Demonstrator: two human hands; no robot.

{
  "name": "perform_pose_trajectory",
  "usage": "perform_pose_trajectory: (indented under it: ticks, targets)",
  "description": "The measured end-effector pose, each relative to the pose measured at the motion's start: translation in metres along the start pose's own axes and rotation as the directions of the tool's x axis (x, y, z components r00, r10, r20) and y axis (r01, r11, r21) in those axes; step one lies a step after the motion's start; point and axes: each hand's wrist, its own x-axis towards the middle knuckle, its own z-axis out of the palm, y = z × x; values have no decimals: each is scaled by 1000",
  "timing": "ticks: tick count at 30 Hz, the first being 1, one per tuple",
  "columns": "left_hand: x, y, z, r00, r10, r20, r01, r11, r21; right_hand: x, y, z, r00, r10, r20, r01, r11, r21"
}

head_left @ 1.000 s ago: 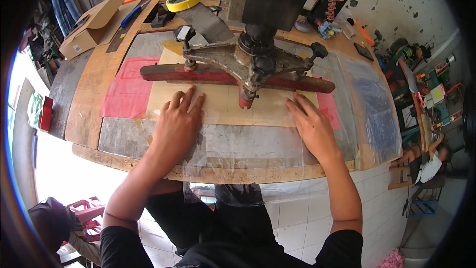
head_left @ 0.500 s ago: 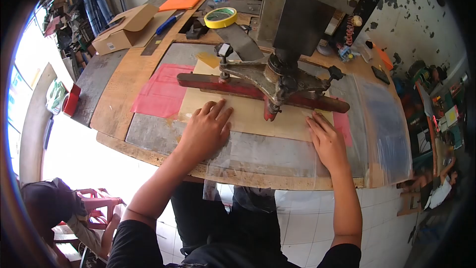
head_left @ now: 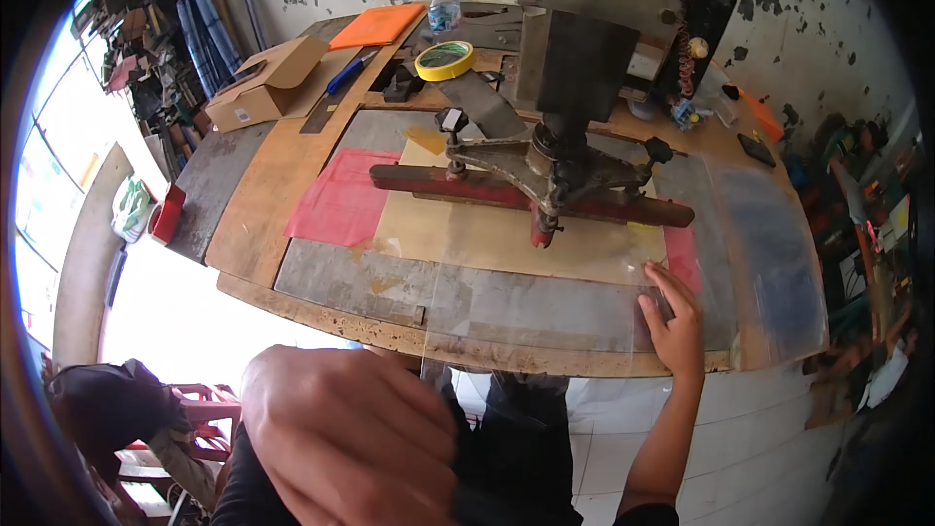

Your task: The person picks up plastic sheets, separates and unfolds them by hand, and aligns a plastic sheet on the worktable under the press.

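Observation:
My left hand is raised close to the camera in front of the table edge, its fingers curled; anything inside them is hidden. On the right, my right hand rests by the edge of a clear plastic sheet, thumb and fingers apart. The sheet lies over a cream-coloured board and hangs past the table's front edge. Above the board is a heat-press-like machine head with a long red-and-brown bar. Pink sheeting shows at both ends of the board.
A stack of clear plastic sheets lies at the right. Further back are a cardboard box, a blue cutter, a yellow tape roll, a water bottle and a phone. Another person sits at the lower left.
My left hand has left the board and come back toward the camera, with its fingers curled. My right hand has lifted its fingers slightly, thumb now apart. The camera view has shifted slightly.

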Motion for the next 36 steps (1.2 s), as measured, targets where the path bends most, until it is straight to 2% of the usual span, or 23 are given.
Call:
perform_pose_trajectory:
  ticks: [2, 3, 6, 7, 9, 12, 15, 18, 24, 27, 30, 31, 33, 36]
  targets:
    - [28, -10, 15, 1000, 19, -17, -20, 998, -60, 2, -1, -1, 1000, 13, -11, -13, 1000, 17]
    - [33, -15, 27, 992, 80, -96, -90, 991, -99, 3, -5, -1, 998, 57, -28, -55, 995, 82]
    - [39, -26, 4, 986, 167, 16, -159, 961, -227, 0, 1, -1, 997, 49, -53, -45, 996, 80]
    - [48, -24, -12, 979, 131, 158, -87, 962, -257, 0, 0, -1, 998, 45, -54, -40, 996, 83]
    - [56, -25, -19, 947, 103, 304, -17, 962, -273, 2, 1, -3, 997, 42, -58, -37, 996, 78]
    - [55, -28, -10, 952, 114, 283, 10, 915, -402, 2, -2, -3, 998, 32, -52, -28, 997, 77]
    - [57, -37, -5, 937, 225, 266, -99, 904, -416, 4, -1, -3, 998, 44, -50, -39, 994, 97]
    - [74, -38, -2, 952, 278, 129, -221, 914, -342, 2, 1, -2, 998, 49, -47, -46, 996, 77]
    - [43, -41, -29, 926, 238, 294, -113, 916, -385, 3, -3, -2, 998, 46, -37, -44, 998, 50]
    - [40, -36, -36, 948, 160, 276, -66, 944, -322, 3, -6, 0, 997, 68, -48, -65, 996, 59]
    - [43, -36, -39, 932, 80, 354, 49, 939, -341, 4, -5, 0, 995, 90, -49, -85, 992, 99]
    - [50, -31, -34, 951, 164, 263, -108, 971, -214, 3, -5, 0, 995, 88, -46, -83, 992, 91]
    - [60, -21, -32, 947, 262, 185, -254, 965, -66, 4, -4, 0, 995, 83, -48, -79, 993, 83]
    - [61, -14, -39, 970, 191, 149, -189, 982, -30, 3, -4, -1, 995, 90, -48, -86, 993, 79]
